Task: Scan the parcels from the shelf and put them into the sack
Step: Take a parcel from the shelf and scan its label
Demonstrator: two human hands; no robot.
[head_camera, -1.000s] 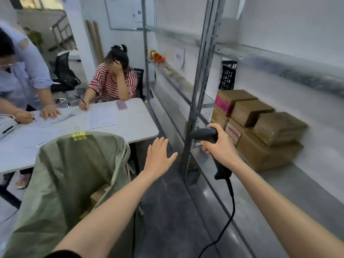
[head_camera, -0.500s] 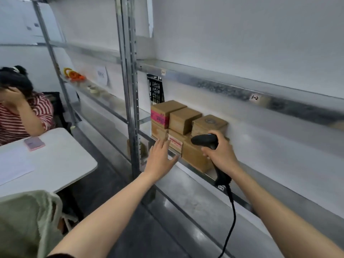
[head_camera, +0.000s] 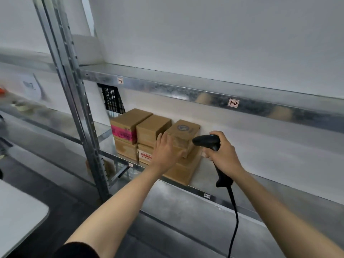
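Note:
Several brown cardboard parcels are stacked on the metal shelf (head_camera: 242, 187). One at the top left carries a pink label (head_camera: 128, 125), a plain one (head_camera: 152, 127) sits beside it, and a third with a round stamp (head_camera: 184, 130) is on the right. My left hand (head_camera: 166, 151) reaches in with fingers spread, its fingertips against the front of the stamped parcel. My right hand (head_camera: 222, 154) grips a black barcode scanner (head_camera: 206, 141) whose head points left at that same parcel. The sack is out of view.
A steel upright (head_camera: 74, 101) stands left of the parcels. A black plastic crate (head_camera: 111, 98) sits behind them. The upper shelf beam (head_camera: 186, 90) carries small labels. A white table corner (head_camera: 20, 216) shows at the lower left. The scanner cable (head_camera: 234, 220) hangs down.
The view has swung right, from the sack and table to the shelf. Both hands have moved forward to the stacked parcels, and my left hand now touches the stamped one.

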